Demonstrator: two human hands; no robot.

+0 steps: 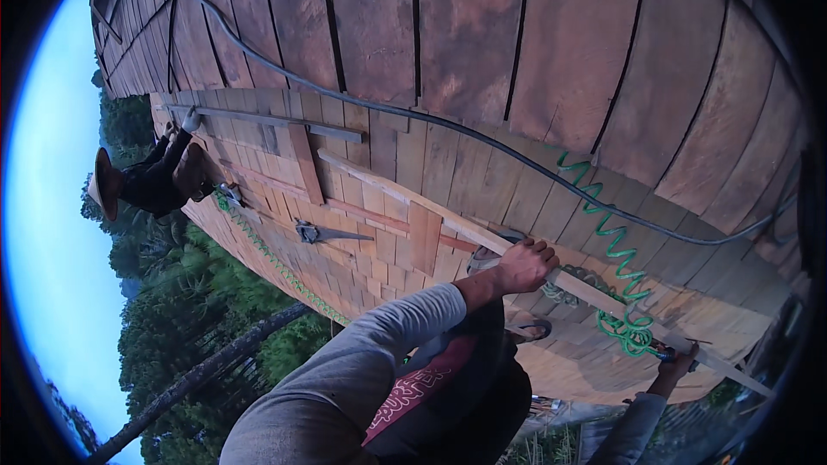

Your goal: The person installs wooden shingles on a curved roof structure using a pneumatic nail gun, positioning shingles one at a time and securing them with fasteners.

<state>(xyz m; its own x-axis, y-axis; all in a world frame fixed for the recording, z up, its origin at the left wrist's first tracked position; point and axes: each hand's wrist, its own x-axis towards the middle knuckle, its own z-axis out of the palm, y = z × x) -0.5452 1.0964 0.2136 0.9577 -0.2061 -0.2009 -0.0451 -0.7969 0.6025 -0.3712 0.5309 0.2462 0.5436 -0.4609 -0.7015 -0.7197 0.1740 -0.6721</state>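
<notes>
My left hand [525, 264], at the end of a grey sleeve, is closed around a long thin wooden batten [405, 192] that lies slantwise across a roof of wooden shingles [482, 43]. My right hand [677, 363] reaches up to the same batten near its lower end, beside the end fitting of a green coiled hose [613, 245]. That hand is small and dim, so its grip is unclear. A dark garment with a red patch [422, 383] hangs below my left arm.
A co-worker [159, 176] in dark clothes and a brimmed hat crouches on the roof at the left. A hand saw [326, 232] lies on the shingles. A black hose [482, 142] runs across the roof. A green rope [267, 254] follows the roof's edge, with trees and sky beyond.
</notes>
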